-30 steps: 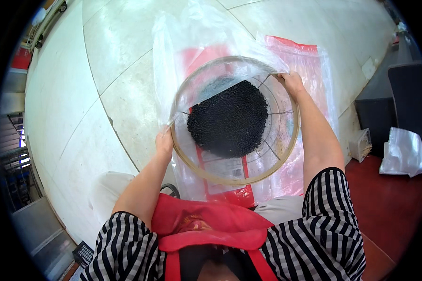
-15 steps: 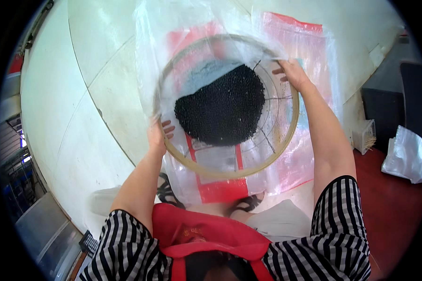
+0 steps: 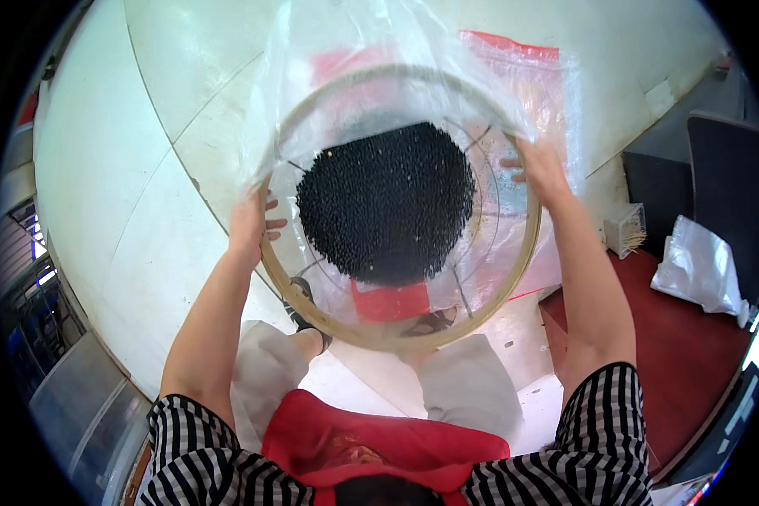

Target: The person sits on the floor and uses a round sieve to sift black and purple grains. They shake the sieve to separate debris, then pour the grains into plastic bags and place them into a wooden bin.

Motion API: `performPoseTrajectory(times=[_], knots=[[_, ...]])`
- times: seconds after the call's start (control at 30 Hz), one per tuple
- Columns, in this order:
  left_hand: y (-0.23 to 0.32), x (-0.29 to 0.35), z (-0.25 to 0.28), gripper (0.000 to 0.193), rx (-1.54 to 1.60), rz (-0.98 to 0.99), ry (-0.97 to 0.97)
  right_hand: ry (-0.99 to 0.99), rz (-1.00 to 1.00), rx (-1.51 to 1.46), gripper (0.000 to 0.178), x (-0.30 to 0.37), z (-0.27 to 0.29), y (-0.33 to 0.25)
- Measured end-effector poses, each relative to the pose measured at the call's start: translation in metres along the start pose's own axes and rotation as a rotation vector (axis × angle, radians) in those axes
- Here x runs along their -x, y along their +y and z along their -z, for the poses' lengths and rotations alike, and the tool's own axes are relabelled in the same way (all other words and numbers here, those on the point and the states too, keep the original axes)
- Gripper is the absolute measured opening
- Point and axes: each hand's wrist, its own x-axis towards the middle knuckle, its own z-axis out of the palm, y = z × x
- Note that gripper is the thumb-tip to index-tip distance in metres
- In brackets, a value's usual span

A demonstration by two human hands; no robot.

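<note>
Between my two hands is a round sieve with a pale rim point(image 3: 532, 232), its see-through mesh crossed by thin wires. A rounded heap of small black beans or seeds point(image 3: 388, 202) lies on the mesh, with a few pale specks among them. My left hand point(image 3: 249, 223) grips the rim at the left, fingers curled inside it. At the upper right, my right hand point(image 3: 542, 171) grips the opposite side in the same way. Clear plastic point(image 3: 329, 38) drapes round the far rim and up to both hands. Its hold under the fingers is hard to make out.
A clear bag with red and pink parts point(image 3: 514, 52) lies on the pale floor point(image 3: 84, 185) below the sieve. To the right are a dark red floor area point(image 3: 649, 354), a white plastic bag point(image 3: 696, 266), a small container of thin sticks point(image 3: 624, 229) and dark panels point(image 3: 725, 185).
The sieve has come nearer to my body and a little left, with both hands still on it. The heap has spread from a slanted pile into a rounder patch.
</note>
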Motion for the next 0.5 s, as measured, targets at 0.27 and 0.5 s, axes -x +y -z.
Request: performPoseTrajectory(times=[0.27, 0.5], knots=[[0.007, 0.136, 0.062, 0.057, -0.046, 0.077, -0.062, -0.055, -0.142, -0.055, 0.046, 0.149, 0.036, -0.043], [0.035, 0.250, 0.122, 0.056, -0.169, 0.125, -0.232, -0.102, -0.525, -0.047, 0.052, 0.269, 0.040, -0.091]])
